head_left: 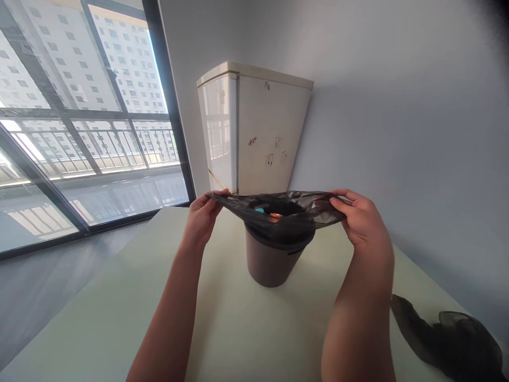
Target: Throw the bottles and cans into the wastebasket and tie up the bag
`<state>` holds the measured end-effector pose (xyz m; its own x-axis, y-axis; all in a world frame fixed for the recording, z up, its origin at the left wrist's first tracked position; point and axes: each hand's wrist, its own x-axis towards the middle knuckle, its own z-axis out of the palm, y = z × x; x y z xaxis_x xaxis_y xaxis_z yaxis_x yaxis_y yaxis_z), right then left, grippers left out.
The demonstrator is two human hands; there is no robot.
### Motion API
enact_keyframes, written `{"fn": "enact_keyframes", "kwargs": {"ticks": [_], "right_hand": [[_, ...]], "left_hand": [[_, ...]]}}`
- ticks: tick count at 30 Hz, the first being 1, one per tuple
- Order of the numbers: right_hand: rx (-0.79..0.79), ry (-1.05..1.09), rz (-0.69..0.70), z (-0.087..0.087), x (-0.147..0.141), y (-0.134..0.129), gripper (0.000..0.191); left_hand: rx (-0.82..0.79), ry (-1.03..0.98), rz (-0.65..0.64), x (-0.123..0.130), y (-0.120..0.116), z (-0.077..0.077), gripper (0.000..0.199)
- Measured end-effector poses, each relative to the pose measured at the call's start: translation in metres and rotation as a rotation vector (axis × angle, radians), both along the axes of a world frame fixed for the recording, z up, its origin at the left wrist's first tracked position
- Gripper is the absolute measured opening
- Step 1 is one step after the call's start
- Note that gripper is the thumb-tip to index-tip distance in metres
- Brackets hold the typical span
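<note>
A black plastic bag lines a grey-brown bin that stands upright on the pale green table. My left hand pinches the bag's edge to the left of the bin. On the opposite side, my right hand grips the edge between thumb and fingers. The bag's mouth is stretched wide between both hands, above the bin's rim. Inside show a turquoise item and an orange item; the rest of the contents is hidden in shadow.
Another black plastic bag lies crumpled on the table at the lower right. Behind the table stands a white refrigerator with worn marks. Glass doors are at the left, a plain wall at the right.
</note>
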<state>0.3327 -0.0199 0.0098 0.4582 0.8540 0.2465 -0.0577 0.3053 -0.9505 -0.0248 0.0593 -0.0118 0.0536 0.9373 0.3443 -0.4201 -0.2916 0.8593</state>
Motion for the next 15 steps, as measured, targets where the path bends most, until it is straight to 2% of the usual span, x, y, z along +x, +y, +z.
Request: {"fn": "enact_keyframes", "kwargs": {"ticks": [5, 8, 12, 15], "right_hand": [[0.027, 0.079, 0.057, 0.009, -0.008, -0.003, 0.024], [0.082, 0.097, 0.121, 0.012, -0.011, -0.008, 0.021], [0.138, 0.110, 0.179, 0.015, -0.012, -0.013, 0.013], [0.160, 0.098, 0.051, 0.012, -0.008, -0.012, 0.008]], "left_hand": [[-0.148, 0.078, 0.005, -0.002, -0.004, 0.002, 0.031], [-0.214, 0.148, -0.043, -0.002, -0.007, 0.003, 0.034], [-0.139, 0.153, -0.065, 0.000, -0.009, 0.006, 0.034], [-0.065, 0.084, -0.013, 0.000, -0.008, 0.008, 0.031]]}}
